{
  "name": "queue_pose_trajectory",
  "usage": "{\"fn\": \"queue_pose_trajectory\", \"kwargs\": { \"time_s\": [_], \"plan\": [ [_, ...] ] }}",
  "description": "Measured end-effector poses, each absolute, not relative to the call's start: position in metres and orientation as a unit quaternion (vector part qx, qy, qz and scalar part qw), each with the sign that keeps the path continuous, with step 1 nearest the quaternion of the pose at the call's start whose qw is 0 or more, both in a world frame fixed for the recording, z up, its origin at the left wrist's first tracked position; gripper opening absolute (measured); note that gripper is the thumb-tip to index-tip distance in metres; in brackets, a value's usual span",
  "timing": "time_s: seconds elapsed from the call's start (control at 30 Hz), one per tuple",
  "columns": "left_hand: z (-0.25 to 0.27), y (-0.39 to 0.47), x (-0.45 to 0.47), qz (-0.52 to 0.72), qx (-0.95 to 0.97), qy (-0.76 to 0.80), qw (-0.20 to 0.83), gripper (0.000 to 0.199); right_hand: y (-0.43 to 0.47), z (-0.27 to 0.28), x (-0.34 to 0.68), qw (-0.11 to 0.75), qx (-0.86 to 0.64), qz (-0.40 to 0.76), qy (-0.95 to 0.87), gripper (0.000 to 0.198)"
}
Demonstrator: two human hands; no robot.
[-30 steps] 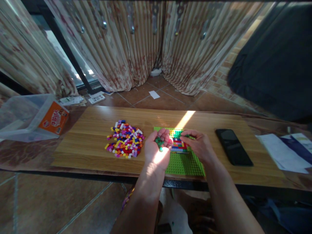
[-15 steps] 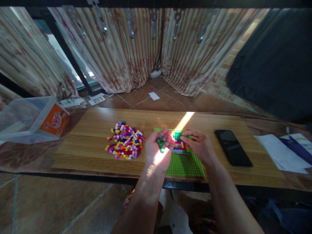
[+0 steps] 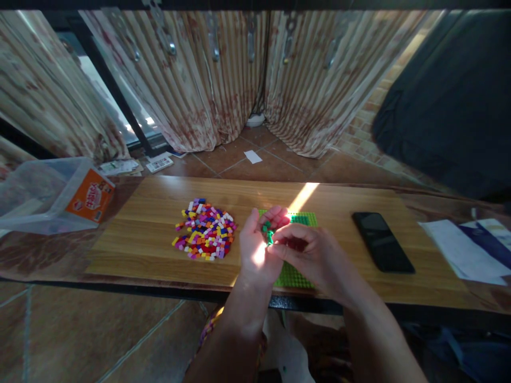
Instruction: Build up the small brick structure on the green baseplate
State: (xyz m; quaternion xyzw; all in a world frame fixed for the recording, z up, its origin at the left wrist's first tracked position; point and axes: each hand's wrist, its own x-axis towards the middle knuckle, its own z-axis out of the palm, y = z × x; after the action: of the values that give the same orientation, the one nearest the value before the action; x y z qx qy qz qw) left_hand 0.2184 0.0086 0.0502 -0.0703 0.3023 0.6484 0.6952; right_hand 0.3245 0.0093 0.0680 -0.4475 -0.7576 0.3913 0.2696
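Note:
My left hand (image 3: 253, 252) is palm up with its fingers curled, cupping several small green toy bricks (image 3: 266, 227). Over that palm, my right hand (image 3: 319, 258) has thumb and forefinger pinched at a green brick (image 3: 270, 237). Both hands are above a lime-green studded baseplate (image 3: 295, 277), which they partly cover. Darker green bricks (image 3: 300, 218) show on its far part, behind my right hand. The middle of the plate is hidden by that hand.
A heap of mixed coloured bricks (image 3: 207, 231) lies left of my hands on the wooden board (image 3: 136, 234). A black phone (image 3: 382, 242) rests to the right, with papers (image 3: 459, 250) beyond it. At the far left is a clear plastic box (image 3: 43, 194) with an orange label.
My right hand has moved left and nearer to me, from the bricks on the baseplate to my left palm, and now pinches at a green brick there. The left hand has barely shifted.

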Motion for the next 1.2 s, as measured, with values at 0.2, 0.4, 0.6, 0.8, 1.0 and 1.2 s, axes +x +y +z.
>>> {"fn": "queue_pose_trajectory", "kwargs": {
  "time_s": [0.2,0.4,0.6,0.8,1.0,1.2],
  "plan": [
    [0.053,0.008,0.220,0.647,-0.050,0.314,0.693,0.034,0.007,0.064,0.317,0.269,-0.458,0.360,-0.767,0.008],
    [0.047,0.009,0.223,0.647,-0.051,0.305,0.697,0.034,0.007,0.067,0.324,0.246,-0.408,0.339,-0.811,0.019],
    [0.048,0.008,0.226,0.637,-0.060,0.319,0.699,0.033,0.006,0.073,0.325,0.209,-0.411,0.314,-0.830,0.019],
    [0.049,0.010,0.223,0.646,-0.082,0.322,0.687,0.033,0.013,0.072,0.340,0.262,-0.407,0.344,-0.804,0.011],
    [0.043,0.015,0.219,0.650,-0.128,0.313,0.681,0.030,0.037,0.050,0.376,0.345,-0.485,0.286,-0.751,0.013],
    [0.040,0.017,0.216,0.660,-0.131,0.314,0.670,0.031,0.054,0.017,0.385,0.324,-0.526,0.254,-0.745,0.014]
  ]
}}
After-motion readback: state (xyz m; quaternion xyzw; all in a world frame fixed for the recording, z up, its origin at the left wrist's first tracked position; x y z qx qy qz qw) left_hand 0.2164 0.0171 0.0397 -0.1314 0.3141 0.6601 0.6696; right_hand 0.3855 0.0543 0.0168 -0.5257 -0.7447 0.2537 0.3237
